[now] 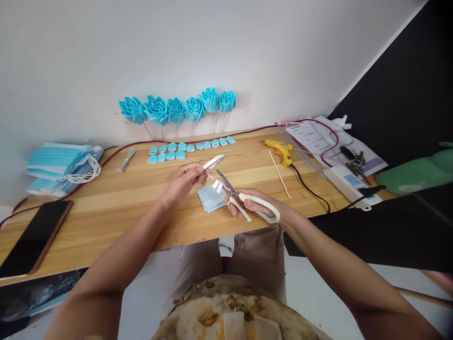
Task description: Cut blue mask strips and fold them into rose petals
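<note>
My left hand [184, 182] pinches a narrow roll of white tape [208, 164] above the table. My right hand [264, 200] is closed round white-handled scissors [244, 200], their metal blades pointing up and left towards the roll. Small white strips [217, 185] show by the blades; whether they cling to the blades or the tape I cannot tell. Under them a folded light blue piece of mask cloth [208, 200] lies near the front edge. Behind my hands, several small folded blue petals [171, 155] are laid out in two rows.
Several blue flowers on sticks [156, 111] lean against the wall. Masks [58, 165] and a phone [35, 238] lie at left. At right are a yellow glue gun [281, 150], a thin wooden stick [279, 174], a power strip [348, 184], papers, keys and a green bottle [414, 172].
</note>
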Demonstrator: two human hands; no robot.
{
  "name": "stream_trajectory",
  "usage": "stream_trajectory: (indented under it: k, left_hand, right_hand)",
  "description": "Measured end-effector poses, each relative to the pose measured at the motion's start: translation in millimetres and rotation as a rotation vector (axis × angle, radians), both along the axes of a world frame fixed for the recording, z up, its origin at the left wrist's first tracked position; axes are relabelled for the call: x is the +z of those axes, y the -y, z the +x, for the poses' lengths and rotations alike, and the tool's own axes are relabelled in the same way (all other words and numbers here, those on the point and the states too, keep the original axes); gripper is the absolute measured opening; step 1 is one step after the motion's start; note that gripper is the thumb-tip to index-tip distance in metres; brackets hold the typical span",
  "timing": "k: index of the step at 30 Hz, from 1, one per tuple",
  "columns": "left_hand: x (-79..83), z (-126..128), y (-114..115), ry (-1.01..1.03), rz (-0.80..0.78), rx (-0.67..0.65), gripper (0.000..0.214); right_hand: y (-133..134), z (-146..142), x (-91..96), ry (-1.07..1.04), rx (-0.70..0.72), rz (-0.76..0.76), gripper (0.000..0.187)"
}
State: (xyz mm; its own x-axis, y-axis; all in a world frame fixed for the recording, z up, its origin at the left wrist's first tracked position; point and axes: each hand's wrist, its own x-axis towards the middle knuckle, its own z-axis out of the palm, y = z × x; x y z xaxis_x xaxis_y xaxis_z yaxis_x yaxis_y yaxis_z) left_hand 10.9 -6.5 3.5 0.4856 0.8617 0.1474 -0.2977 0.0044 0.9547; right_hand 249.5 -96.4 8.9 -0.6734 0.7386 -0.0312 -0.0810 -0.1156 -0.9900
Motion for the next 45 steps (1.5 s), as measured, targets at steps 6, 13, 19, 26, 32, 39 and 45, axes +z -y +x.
stream_trajectory:
  k: [6,13,19,26,32,39,45]
  left_hand:
    - [2.0,0.7,1.1,0.001,0.011,0.004,0.037]
    - [2.0,1.3,3.0,-0.035,0.033,-0.080,0.042]
    - [-2.0,0.3,2.7,-0.093,0.072,-0.117,0.047]
    - [-7.3,-2.6,1.5,-0.103,0.092,-0.126,0.044]
    - [-3.3,-0.1,3.9,-0.060,0.082,-0.181,0.045]
    - [-0.6,-0.1,3.9,-0.055,0.084,-0.190,0.042]
    - [-1.0,-1.8,6.5,-0.152,0.093,-0.211,0.040]
  right_hand:
    - [-1.7,-1.7,-1.4,-0.016,0.016,0.015,0.060]
    - [-4.3,-2.1,-0.9,-0.022,0.005,0.039,0.059]
    - [-6.7,-9.4,9.5,-0.009,-0.014,0.044,0.060]
    - [-8.0,-14.7,8.8,-0.063,-0.018,0.069,0.058]
    - [-11.3,-21.0,9.9,-0.040,-0.017,0.040,0.060]
    - [-16.6,-24.0,2.6,-0.058,-0.020,0.044,0.061]
    - [-20.3,-28.3,-2.0,-0.066,-0.035,0.049,0.063]
